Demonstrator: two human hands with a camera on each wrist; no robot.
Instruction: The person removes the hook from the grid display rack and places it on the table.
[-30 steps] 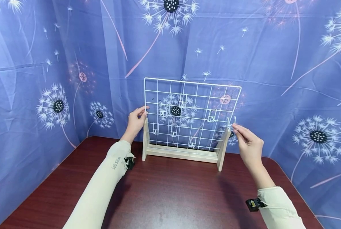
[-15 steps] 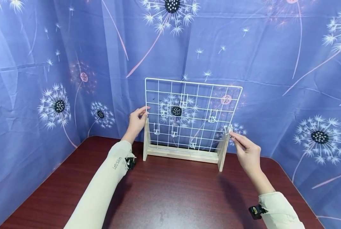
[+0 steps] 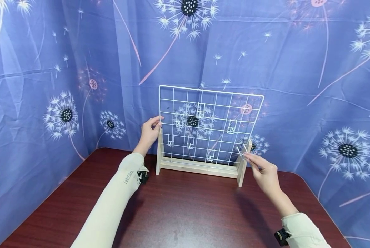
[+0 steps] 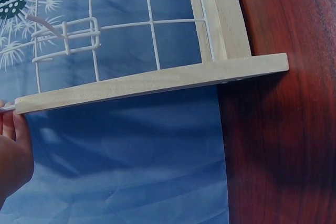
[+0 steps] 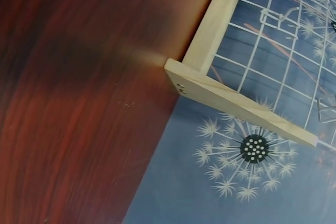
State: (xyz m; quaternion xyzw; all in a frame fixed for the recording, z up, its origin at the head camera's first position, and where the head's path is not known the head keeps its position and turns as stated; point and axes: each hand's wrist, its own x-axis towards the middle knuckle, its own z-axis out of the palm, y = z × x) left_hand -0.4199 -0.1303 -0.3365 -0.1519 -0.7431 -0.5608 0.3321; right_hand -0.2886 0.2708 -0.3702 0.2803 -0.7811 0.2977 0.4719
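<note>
A white wire grid panel (image 3: 211, 92) stands upright in a pale wooden stand (image 3: 200, 168) on the table. My left hand (image 3: 149, 133) holds the panel's left edge, just above the top of the wooden side post (image 4: 152, 80). Between thumb and fingers, my right hand (image 3: 265, 175) pinches a small white wire hook (image 3: 242, 151), its prongs pointing up. This hook overlaps the lower right of the grid in the head view, by the right post (image 5: 236, 100). Several similar hooks (image 3: 231, 129) hang on the grid. The right wrist view does not show my right hand.
The dark red wooden table (image 3: 185, 206) extends in front of the stand. A blue curtain (image 3: 265, 69) with a dandelion print hangs behind and along both sides. Each sleeve carries a small black camera (image 3: 282, 237).
My right hand has moved left and down with the hook, from outside the right post to in front of the grid's lower right. My left hand keeps its hold on the panel's edge.
</note>
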